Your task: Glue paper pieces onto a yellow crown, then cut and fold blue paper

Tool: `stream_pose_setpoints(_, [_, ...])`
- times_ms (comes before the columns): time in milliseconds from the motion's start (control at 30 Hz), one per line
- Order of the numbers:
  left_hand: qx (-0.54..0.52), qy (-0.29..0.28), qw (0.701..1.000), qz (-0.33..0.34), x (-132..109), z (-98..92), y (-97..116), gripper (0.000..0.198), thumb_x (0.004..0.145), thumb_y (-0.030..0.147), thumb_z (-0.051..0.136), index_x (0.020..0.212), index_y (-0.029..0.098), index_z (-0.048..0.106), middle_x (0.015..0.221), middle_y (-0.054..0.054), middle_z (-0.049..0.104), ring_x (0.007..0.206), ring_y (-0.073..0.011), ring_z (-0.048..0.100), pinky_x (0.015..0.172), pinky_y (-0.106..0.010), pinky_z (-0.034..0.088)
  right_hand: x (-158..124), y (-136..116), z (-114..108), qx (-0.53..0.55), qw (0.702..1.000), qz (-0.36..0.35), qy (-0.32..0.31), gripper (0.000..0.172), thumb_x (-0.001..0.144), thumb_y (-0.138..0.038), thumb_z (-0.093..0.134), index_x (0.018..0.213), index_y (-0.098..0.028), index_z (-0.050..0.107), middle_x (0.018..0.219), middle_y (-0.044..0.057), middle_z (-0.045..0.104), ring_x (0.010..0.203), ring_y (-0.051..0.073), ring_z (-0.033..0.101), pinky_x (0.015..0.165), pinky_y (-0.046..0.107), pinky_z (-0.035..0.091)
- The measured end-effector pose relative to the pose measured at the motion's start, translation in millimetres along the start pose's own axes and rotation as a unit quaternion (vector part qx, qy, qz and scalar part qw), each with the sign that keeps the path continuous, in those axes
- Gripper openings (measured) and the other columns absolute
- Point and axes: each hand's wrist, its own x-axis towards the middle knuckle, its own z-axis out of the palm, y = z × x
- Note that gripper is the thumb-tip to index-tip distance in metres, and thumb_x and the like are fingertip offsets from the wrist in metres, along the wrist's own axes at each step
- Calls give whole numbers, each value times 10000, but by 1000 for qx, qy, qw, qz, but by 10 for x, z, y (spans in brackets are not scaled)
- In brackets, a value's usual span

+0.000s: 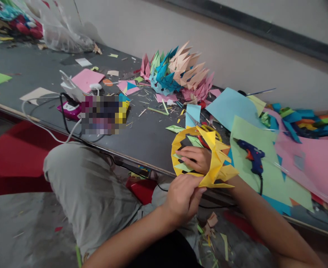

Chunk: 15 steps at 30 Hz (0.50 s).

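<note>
A yellow ring of folded paper points (216, 160) sits at the near edge of a low grey table (141, 137). My right hand (194, 158) reaches through the ring, which sits round its wrist, and its fingers curl against the ring's inner left side. My left hand (183, 197) is just below the ring, its fingers closed on the ring's near rim. A blue glue gun (252, 155) lies on a green sheet to the right of the ring. Red-handled scissors (203, 140) lie partly hidden behind the ring.
Stacks of folded paper points in pink, blue and peach (177, 72) stand at the table's back. Loose coloured sheets (306, 163) cover the right side. A pink device with cables (70, 108) lies at the left, next to a blurred patch. My knee (80, 175) is at lower left.
</note>
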Motion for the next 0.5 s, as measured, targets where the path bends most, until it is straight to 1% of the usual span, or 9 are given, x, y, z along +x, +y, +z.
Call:
stream_pose_setpoints(33, [-1,0,1000,1,-1,2,2,155,898,178,417,1005,142,523,773,-77,635,691,-174,577,627,-282,459,-23,10,-3,8,1000,15,5,306,904,-260,427,1156,-184,584,1074,96,632,976,192,604,842,363,527])
stream_pose_setpoints(100, [-3,-3,1000,0,-2,5,4,150,896,177,422,1000,144,524,774,-76,635,690,-173,576,627,-282,458,-60,31,4,16,1000,21,12,287,904,-251,429,1130,-198,598,1055,85,642,971,185,609,842,359,529])
stream_pose_setpoints(233, [-3,-8,1000,-6,-2,9,-5,145,893,176,423,987,142,528,764,-75,632,682,-173,573,622,-282,457,-95,52,79,21,999,-14,24,282,896,-232,433,1119,-208,604,1033,82,637,953,182,611,819,352,540])
stream_pose_setpoints(367, [2,-11,1000,-5,0,5,-17,146,899,180,409,977,144,527,762,-75,634,673,-171,573,613,-280,455,-112,21,155,-17,999,-12,28,287,882,-229,439,1101,-218,624,1094,99,623,1048,229,574,876,408,514])
stream_pose_setpoints(433, [4,-13,1000,-7,5,0,-13,143,899,183,408,973,147,526,757,-72,634,664,-169,571,608,-278,455,-132,5,164,-23,999,-1,31,302,880,-230,446,1132,-238,611,1144,87,616,1078,237,563,908,416,496])
stream_pose_setpoints(500, [5,-13,1000,-7,12,-6,-5,137,898,180,409,965,150,525,747,-68,631,656,-166,568,604,-276,457,-168,9,166,-20,999,2,26,354,883,-237,448,1222,-261,547,1189,62,608,1085,233,567,930,408,485])
